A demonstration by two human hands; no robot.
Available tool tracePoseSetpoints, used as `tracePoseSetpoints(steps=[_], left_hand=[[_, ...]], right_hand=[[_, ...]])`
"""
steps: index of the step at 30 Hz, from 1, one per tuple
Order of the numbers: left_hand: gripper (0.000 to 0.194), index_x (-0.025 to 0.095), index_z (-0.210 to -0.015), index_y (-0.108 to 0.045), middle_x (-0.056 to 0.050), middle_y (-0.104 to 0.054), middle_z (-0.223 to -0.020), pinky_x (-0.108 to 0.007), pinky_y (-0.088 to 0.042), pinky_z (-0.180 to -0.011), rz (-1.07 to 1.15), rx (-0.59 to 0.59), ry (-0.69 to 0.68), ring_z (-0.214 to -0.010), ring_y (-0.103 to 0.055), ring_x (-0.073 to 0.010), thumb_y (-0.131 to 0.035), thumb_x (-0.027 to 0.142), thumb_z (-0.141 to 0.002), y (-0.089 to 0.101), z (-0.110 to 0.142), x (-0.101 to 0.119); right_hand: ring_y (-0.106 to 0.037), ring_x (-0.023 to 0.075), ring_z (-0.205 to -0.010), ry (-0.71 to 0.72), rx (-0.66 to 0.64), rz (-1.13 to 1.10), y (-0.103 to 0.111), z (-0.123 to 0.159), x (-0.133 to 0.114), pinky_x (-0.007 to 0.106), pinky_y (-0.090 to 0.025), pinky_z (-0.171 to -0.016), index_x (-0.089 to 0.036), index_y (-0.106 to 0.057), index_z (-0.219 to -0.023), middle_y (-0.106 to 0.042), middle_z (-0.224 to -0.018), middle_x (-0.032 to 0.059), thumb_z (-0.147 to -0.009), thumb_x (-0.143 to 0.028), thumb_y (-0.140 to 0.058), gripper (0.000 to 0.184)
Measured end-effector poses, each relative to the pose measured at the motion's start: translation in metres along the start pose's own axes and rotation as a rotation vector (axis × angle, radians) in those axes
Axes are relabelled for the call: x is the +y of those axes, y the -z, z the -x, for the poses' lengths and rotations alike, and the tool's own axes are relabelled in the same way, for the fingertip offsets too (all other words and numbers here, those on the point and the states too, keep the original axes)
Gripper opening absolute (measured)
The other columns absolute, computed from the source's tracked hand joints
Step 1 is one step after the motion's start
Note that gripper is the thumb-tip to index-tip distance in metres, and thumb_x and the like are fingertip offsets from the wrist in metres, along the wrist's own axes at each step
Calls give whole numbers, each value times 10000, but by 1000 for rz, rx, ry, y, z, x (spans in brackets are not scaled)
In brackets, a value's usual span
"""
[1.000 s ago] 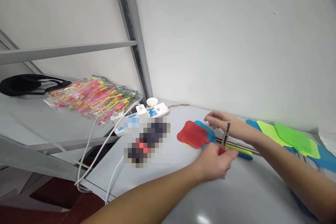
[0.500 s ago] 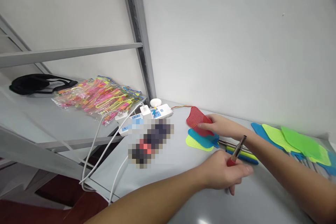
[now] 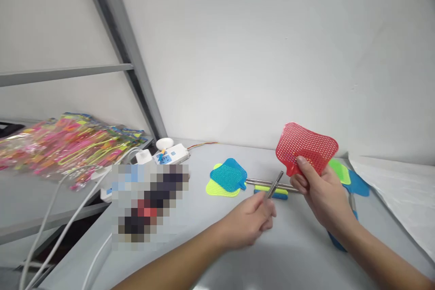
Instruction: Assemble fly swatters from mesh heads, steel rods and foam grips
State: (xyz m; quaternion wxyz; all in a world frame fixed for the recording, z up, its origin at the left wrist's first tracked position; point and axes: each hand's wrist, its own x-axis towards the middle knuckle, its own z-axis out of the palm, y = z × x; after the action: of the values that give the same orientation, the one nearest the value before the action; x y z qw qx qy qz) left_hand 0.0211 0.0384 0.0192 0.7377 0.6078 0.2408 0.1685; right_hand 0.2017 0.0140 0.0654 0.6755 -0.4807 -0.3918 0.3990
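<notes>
My right hand (image 3: 317,186) grips a red perforated fly swatter head (image 3: 304,145) near its neck, thumb pressed on the mesh. In my closed left hand (image 3: 249,217) is a metal telescopic rod (image 3: 275,185), its tip pointing up toward the red neck with a small gap between them. The rod's lower end is hidden in my fingers. Behind my left hand lie a blue swatter head (image 3: 229,174) and a yellow swatter head (image 3: 220,188) partly under it. Metal rods (image 3: 258,181) and a blue-and-yellow pair of handles (image 3: 272,193) rest beside them.
More swatters, one with a green head (image 3: 338,170) and one blue (image 3: 358,183), lie at the right by a white sheet (image 3: 394,190). On the left are a white power strip (image 3: 173,154), cables, a blurred-out object (image 3: 156,204) and bagged colourful items (image 3: 78,140) on a shelf.
My right hand has lifted the red swatter head off the table and brought it to the right, near the rod's tip. My view has turned right.
</notes>
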Motion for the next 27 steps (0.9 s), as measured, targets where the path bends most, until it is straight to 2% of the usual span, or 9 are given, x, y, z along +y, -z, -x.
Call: tracePoseSetpoints(steps=[5, 11, 16, 20, 24, 27], left_hand=[[386, 182, -909, -485, 70, -393, -651, -190, -220, -431, -5, -8, 3, -454, -271, -38, -358, 541, -971, -1, -2, -5], [355, 189, -916, -515, 78, -375, -579, -193, -207, -417, -26, 9, 58, -443, -290, -52, -372, 507, -978, 1, -4, -5], [377, 204, -924, -508, 89, -359, -537, -207, -151, -362, -15, 11, 153, -392, -261, -60, -378, 556, -957, 2, -3, -5], [384, 200, -907, -516, 94, -358, -524, -196, -155, -351, 9, 16, 194, -379, -256, -56, -392, 561, -950, 1, -4, -6], [394, 193, -882, -520, 100, -356, -501, -193, -182, -342, 20, 12, 200, -354, -254, -55, -390, 559, -950, 2, -3, -8], [388, 189, -856, -507, 105, -351, -483, -189, -210, -356, 18, 8, 178, -352, -267, -55, -387, 544, -956, 3, -3, -9]], right_hand=[[-509, 112, -515, -6, -16, -8, 20, 8, 3, 248, -434, -516, -199, -551, -738, -569, -594, -12, -874, -386, -639, 247], [-532, 119, -539, 31, 17, 17, 27, 9, 13, 264, -453, -535, -178, -606, -753, -604, -654, 14, -900, -395, -601, 263], [-523, 121, -538, 32, -19, -12, 29, 11, 19, 266, -434, -517, -177, -617, -766, -609, -661, 19, -919, -393, -573, 268], [-513, 118, -546, 47, -22, 42, 32, 12, 21, 272, -428, -549, -186, -593, -747, -594, -649, 6, -926, -387, -565, 270], [-496, 110, -536, 59, -34, 101, 32, 13, 19, 268, -400, -551, -187, -560, -707, -561, -609, -8, -939, -394, -541, 311], [-441, 97, -502, 4, -69, 59, 30, 16, 19, 258, -360, -503, -193, -515, -690, -518, -578, -26, -931, -405, -552, 323]])
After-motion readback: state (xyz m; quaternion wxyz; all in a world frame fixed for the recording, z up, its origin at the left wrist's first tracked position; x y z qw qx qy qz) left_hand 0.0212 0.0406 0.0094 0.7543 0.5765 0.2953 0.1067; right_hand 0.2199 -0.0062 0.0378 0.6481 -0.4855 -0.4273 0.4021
